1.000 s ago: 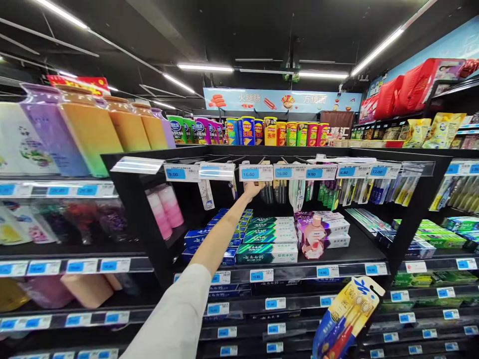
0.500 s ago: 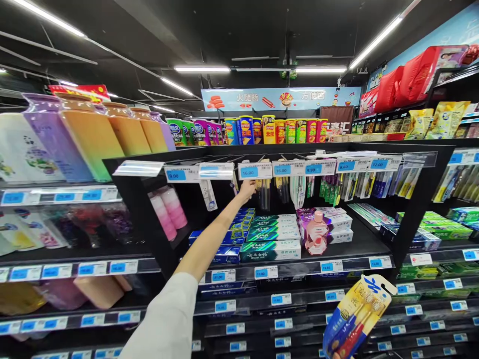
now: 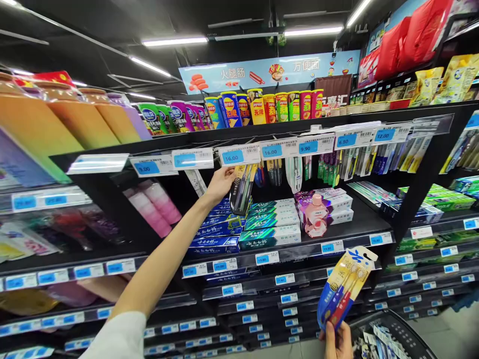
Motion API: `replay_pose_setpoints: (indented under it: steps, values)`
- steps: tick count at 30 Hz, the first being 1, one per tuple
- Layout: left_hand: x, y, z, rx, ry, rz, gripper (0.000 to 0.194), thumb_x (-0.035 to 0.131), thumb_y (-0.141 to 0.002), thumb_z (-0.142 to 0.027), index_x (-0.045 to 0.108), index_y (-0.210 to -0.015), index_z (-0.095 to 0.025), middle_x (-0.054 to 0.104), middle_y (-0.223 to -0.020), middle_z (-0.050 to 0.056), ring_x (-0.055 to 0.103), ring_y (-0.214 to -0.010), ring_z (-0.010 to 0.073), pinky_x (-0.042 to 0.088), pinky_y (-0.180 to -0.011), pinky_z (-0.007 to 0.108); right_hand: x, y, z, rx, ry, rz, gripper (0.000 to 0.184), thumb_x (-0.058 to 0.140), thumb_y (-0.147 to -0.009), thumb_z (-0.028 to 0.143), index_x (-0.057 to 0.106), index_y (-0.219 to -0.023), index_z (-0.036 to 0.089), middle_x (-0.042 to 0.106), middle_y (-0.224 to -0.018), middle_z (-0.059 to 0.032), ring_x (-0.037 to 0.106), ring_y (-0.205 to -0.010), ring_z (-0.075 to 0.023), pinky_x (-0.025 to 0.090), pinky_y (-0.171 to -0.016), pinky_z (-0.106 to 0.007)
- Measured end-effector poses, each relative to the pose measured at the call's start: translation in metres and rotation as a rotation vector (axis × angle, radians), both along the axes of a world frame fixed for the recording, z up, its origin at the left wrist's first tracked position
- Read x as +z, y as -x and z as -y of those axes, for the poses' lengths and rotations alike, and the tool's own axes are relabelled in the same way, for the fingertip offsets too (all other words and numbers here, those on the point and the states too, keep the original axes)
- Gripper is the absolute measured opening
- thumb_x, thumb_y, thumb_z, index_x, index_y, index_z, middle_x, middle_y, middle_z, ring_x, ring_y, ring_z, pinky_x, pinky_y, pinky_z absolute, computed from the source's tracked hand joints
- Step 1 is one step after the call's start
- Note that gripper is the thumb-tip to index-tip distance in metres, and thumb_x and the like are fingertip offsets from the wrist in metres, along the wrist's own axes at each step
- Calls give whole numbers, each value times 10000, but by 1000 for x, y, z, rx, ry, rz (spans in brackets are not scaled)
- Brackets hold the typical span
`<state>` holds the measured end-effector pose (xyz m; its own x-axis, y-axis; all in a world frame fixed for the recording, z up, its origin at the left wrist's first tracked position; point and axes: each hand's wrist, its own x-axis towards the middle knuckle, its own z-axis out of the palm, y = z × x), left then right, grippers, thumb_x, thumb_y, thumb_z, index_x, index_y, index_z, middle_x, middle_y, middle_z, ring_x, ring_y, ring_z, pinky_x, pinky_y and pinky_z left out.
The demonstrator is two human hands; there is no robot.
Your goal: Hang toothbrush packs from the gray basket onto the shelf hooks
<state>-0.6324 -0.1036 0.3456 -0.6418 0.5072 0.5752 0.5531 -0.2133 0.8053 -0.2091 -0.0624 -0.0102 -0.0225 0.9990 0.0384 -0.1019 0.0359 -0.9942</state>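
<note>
My left hand reaches to the hanging rack and pinches the left edge of a black and gold toothbrush pack. The top of that pack lies behind a 16.00 price tag, so whether it still hangs on its hook is hidden. At the lower right, my right hand grips the bottom of a blue and gold toothbrush pack, tilted with its hang hole upward. Two brushes show through its front. More toothbrush packs hang to the right of my left hand.
Toothpaste boxes and a pink bottle stand on the shelf below the hooks. A dark basket holding packaged items is at the lower right. Snack cans line the top; large bottles stand at left.
The black and gold pack has come forward and tilted in my left hand. My right hand and the basket have come into view as the camera moved closer and down.
</note>
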Motion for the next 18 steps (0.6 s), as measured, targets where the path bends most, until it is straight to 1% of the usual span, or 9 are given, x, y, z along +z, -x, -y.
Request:
replay_pose_setpoints:
  steps: [2,4,6,9,11,14,18]
  values:
    - [0,-2,0,75,15,-41,295,771,-732,-291,688,-987,-167,709,-923,47,667,-881,189,541,-840,315,0,1,0,19,-22,7,634,680,-733,811,627,-903,202,675,-607,3,611,-495,-200,497,-557,-319]
    - [-2,-5,2,117,32,-27,265,757,-726,-258,669,-962,-176,681,-876,28,656,-827,170,537,-759,282,-1,1,0,33,-39,1,610,680,-753,791,630,-900,201,676,-626,3,611,-507,-194,506,-568,-317]
    - [-4,-12,7,124,50,10,272,755,-724,-259,649,-964,-188,661,-859,16,639,-768,152,510,-642,234,-5,0,-2,44,-51,-4,591,685,-767,774,630,-899,201,679,-646,0,616,-521,-190,514,-578,-312]
    - [-5,-26,18,96,62,35,329,761,-724,-298,643,-1015,-201,661,-913,21,620,-722,131,429,-511,170,-13,-5,-6,81,-73,14,561,694,-787,740,634,-912,196,680,-644,-4,632,-546,-196,527,-590,-309]
    - [-6,-37,26,83,61,39,363,768,-720,-314,647,-1044,-204,666,-951,29,618,-720,125,409,-484,153,-21,-8,-10,118,-87,37,542,693,-802,717,635,-920,191,689,-650,-12,643,-556,-201,537,-594,-312]
    - [-8,-52,35,86,51,53,382,776,-719,-322,654,-1059,-199,671,-951,38,617,-701,120,417,-477,152,-29,-11,-14,140,-117,58,521,692,-813,694,633,-908,185,686,-632,-14,646,-550,-203,536,-586,-314]
    - [-10,-73,48,155,9,3,335,769,-755,-314,674,-1057,-203,688,-939,43,639,-721,130,441,-502,170,-33,-11,-15,155,-129,60,477,683,-839,657,629,-898,187,677,-617,-10,639,-548,-202,529,-586,-316]
